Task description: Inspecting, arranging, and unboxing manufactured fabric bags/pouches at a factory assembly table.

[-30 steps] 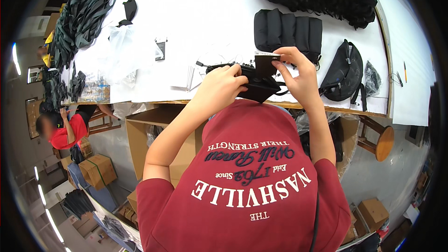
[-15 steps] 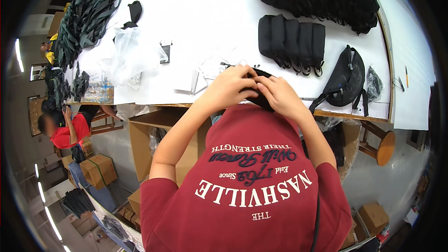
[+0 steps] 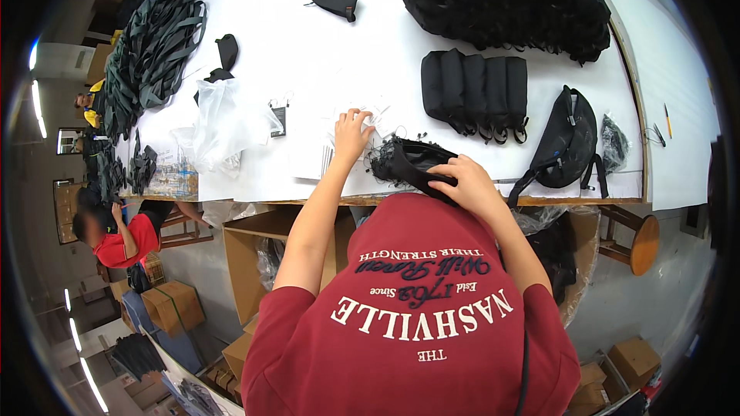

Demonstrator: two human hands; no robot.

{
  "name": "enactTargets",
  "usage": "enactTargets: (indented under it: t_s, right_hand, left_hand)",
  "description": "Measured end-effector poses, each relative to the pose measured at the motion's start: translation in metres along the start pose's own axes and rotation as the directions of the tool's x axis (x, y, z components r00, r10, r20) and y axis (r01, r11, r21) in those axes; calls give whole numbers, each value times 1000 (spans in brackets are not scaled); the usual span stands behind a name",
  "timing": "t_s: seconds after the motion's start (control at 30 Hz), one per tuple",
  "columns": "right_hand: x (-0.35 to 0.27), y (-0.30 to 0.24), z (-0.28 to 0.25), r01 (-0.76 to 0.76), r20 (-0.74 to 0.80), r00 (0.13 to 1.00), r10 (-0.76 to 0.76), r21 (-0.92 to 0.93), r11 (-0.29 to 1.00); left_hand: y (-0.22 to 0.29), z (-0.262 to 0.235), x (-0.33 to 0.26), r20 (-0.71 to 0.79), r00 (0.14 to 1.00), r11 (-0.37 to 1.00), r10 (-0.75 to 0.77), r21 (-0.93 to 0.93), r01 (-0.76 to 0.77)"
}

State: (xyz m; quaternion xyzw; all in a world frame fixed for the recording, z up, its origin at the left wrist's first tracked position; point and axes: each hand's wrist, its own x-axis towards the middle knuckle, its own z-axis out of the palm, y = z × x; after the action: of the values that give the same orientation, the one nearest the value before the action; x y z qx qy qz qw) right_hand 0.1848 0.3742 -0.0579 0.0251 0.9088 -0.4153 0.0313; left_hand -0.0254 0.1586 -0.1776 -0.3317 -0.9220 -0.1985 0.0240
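Workshop floor behind, cartons (image 3: pixel 173 304) and a co-worker in red (image 3: pixel 127 245) off left; white surface (image 3: pixel 339 46) up front.

Head view, only one: black pouch (image 3: pixel 414 173) sits at the near edge of the surface, right against the wearer's front, mouth gaping. Right hand (image 3: pixel 468 177) has its right end, fingers curled over the rim, thumb side hard to make out. Left hand (image 3: pixel 353 135) is off the pouch, fingers spread and lightly bent, nothing visibly held, over the small white tags (image 3: pixel 378 117). Can't tell if fingertips touch them. Black cord tangle (image 3: pixel 387 166) lies at the pouch's left end.

My read: step in hand is steadying the pouch one-handed while the left reaches among the tags. A pick there calls for a fingertip pinch on one thin piece, clear of the cords, with the right keeping the mouth spread.

Around: white sheets (image 3: pixel 314 160) left, pouch row (image 3: pixel 474 92) beyond, waist bag (image 3: pixel 566 142) right.
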Motion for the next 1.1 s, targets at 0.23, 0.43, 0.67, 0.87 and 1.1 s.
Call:
enactTargets:
  t_s: [0.23,0.43,0.67,0.87,1.1]
  right_hand:
    - [-2,-4,3,63,-18,998,-64,-70,996]
    - [-8,-8,3,146,-122,978,-170,-182,972]
    - [4,-10,-11,180,-297,919,-258,-266,947]
    - [14,-39,-25,231,-384,874,-298,-211,950]
    - [28,-77,-23,335,-536,803,-260,46,941]
  left_hand:
    - [-8,14,14,24,974,968,-224,-113,225]
    - [-6,3,25,184,865,843,-466,-203,498]
    - [123,-118,0,17,977,827,212,-536,-170]
    - [125,-126,-21,-264,933,699,-243,-715,-20]
    - [134,-92,-51,410,907,-568,-98,-771,288]
